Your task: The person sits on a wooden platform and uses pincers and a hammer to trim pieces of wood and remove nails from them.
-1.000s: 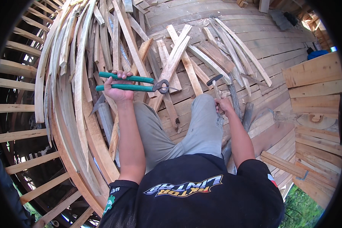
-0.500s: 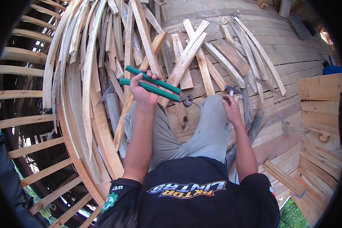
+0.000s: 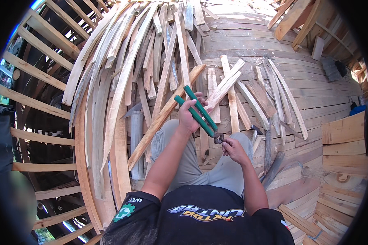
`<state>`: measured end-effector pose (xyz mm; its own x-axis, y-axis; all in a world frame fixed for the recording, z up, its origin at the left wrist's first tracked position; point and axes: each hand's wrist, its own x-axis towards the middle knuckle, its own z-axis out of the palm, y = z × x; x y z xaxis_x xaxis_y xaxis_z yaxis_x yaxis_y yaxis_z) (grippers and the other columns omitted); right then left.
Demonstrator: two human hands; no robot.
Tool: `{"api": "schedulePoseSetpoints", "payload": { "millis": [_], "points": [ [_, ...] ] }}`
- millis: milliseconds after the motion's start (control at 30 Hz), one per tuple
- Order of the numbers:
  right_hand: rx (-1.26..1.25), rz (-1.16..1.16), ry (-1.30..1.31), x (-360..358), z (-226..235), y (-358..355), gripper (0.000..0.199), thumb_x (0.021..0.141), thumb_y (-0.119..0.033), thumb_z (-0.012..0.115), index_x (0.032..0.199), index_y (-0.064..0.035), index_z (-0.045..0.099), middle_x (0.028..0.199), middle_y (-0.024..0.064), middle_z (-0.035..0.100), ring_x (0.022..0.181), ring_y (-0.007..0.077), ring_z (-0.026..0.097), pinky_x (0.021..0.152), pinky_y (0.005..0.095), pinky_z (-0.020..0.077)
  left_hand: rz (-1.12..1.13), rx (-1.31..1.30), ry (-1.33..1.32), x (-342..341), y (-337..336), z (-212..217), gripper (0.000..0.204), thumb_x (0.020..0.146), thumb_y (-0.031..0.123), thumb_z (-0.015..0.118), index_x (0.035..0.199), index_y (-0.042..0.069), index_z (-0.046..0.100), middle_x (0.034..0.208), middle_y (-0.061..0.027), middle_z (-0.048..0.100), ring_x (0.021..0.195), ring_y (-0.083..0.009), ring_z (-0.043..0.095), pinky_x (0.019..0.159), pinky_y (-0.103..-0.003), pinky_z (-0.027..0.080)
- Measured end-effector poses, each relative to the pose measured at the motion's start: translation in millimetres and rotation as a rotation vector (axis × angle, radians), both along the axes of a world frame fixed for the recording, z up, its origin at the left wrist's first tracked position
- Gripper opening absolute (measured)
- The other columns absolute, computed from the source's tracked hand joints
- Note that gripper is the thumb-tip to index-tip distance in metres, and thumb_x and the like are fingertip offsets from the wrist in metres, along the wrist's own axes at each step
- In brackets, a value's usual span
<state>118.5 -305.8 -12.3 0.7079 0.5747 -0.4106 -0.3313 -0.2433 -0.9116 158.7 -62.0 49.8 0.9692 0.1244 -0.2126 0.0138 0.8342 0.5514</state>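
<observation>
My left hand is wrapped round the green handles of a pair of pincers, held over my lap with the handles spread apart. Their dark metal jaws point toward my right knee. At the jaw end, my right hand is closed in a pinch, its fingertips touching or very near the jaws. Whatever small thing those fingertips hold is hidden. Past my right knee lies a hammer with a dark head, its handle partly hidden by the knee.
A big heap of long sawn wood strips spreads at the left. Several shorter pieces lie ahead on the plank floor. Spaced slats with gaps border the left side. A wooden box-like structure stands at the right.
My right hand has left the hammer by my knee and come to the pincers' jaws. My left hand has tilted the pincers more steeply downward. The view has shifted.
</observation>
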Motion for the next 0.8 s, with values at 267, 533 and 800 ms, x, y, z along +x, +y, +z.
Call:
{"api": "schedulePoseSetpoints", "payload": {
  "millis": [267, 533, 800],
  "points": [
    [0.097, -0.209, 0.256, -20, 10, -5, 0.020, 0.098, -0.012, 0.047, 0.108, -0.0012, 0.060, 0.068, -0.0018, 0.054, 0.052, 0.0086, 0.054, 0.058, 0.0254, 0.0524, -0.158, 0.303, -0.052, -5, -15, 10, 0.057, 0.084, 0.025, 0.052, 0.139, 0.009, 0.047, 0.105, -0.0051, 0.052, 0.103, -0.0184, 0.050, 0.095, -0.039, 0.041],
    [0.018, -0.646, 0.103, -35, -35, -58, 0.013, 0.096, -0.009, 0.046, 0.097, -0.0007, 0.056, 0.074, 0.0027, 0.054, 0.060, 0.0102, 0.052, 0.060, 0.0266, 0.0501, 0.188, 0.565, -0.157, -43, -7, 26, 0.060, 0.084, 0.019, 0.052, 0.140, 0.001, 0.040, 0.106, -0.0093, 0.053, 0.103, -0.0212, 0.052, 0.100, -0.040, 0.040],
    [-0.564, -0.765, -0.198, -53, -75, -107, 0.018, 0.098, -0.016, 0.050, 0.095, -0.0010, 0.059, 0.072, -0.0006, 0.046, 0.060, 0.0074, 0.039, 0.056, 0.0264, 0.0351, 0.374, 0.520, -0.080, -88, 3, 28, 0.045, 0.085, 0.018, 0.052, 0.126, -0.001, 0.048, 0.098, -0.0100, 0.053, 0.091, -0.0191, 0.051, 0.094, -0.041, 0.042]
  ]
}}
